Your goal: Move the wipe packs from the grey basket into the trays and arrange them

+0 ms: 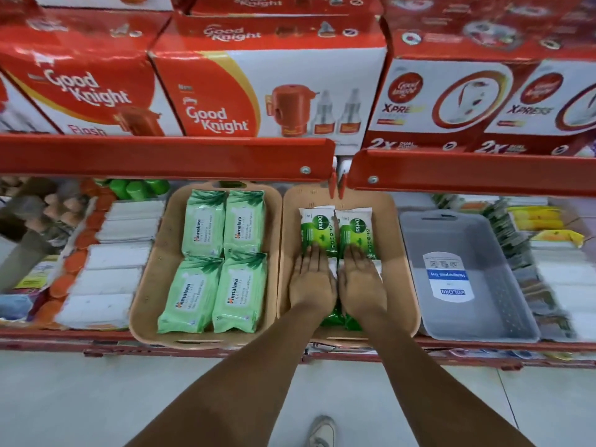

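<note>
- Two beige trays sit side by side on the shelf, with the grey basket [467,279] just to their right.
- My left tray [154,269] holds four pale green wipe packs [213,259] in a two-by-two block, flat, with their long sides running front to back.
- My right tray [403,253] holds green-and-white wipe packs; two at the back [337,230] lie touching, label up, long axis front to back, white ends pointing away from me.
- More dark green packs [338,317] show under my wrists, mostly hidden.
- My left hand [311,282] and right hand [361,282] lie flat and open, palms down, close beside each other on these packs, gripping nothing.
- I see no packs in the grey basket, only a label on its floor.
</note>
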`<state>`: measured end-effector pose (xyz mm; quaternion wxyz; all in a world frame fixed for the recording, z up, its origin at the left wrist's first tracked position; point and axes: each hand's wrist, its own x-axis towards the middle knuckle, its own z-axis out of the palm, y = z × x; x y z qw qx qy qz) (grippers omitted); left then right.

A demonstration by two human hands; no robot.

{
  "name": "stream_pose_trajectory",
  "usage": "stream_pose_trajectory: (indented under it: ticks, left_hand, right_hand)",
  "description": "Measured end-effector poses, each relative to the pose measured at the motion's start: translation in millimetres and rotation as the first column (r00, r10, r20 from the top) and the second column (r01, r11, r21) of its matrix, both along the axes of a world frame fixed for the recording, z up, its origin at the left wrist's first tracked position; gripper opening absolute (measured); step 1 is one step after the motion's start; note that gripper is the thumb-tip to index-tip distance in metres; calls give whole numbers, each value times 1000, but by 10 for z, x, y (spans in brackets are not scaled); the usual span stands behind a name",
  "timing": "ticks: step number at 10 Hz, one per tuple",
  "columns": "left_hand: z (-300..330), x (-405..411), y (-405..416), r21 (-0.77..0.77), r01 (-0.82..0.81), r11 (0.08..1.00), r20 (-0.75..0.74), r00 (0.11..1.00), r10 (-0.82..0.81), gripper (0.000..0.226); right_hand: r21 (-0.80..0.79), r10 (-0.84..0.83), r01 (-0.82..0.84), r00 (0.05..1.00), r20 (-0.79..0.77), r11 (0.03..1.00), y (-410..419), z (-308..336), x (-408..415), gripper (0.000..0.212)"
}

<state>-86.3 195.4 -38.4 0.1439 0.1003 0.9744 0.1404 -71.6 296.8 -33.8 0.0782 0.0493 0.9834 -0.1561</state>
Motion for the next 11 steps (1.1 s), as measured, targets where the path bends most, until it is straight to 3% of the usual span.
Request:
stream_pose_trajectory:
  ticks: [3, 4, 6, 9, 10, 11]
  left_hand:
    - [112, 52, 23, -19, 30, 999, 16, 999, -29, 56]
    - [200, 153, -8, -42, 129, 991, 87, 988, -125, 55]
    - [185, 357, -64, -106, 180, 978, 199, 968, -156, 57]
    - [317, 385, -70, -93, 185, 978, 290, 945, -151, 57]
    - [426, 426, -78, -65, 141, 988, 242, 963, -121, 55]
    - [632, 525, -116, 4, 113, 994, -65, 992, -112, 45]
  right_hand:
    - [-62, -9, 12, 999, 40, 998, 79, 40, 57, 57]
    - [-36, 54, -49, 986, 157, 998, 152, 106, 164, 58]
    - [18, 168, -182, 938, 303, 983, 220, 218, 314, 59]
    - [-8, 160, -170, 914, 372, 985, 208, 288, 365, 59]
    - [-62, 97, -83, 952, 289, 995, 173, 404, 425, 53]
    - [-37, 10, -14, 995, -97, 999, 112, 600, 545, 33]
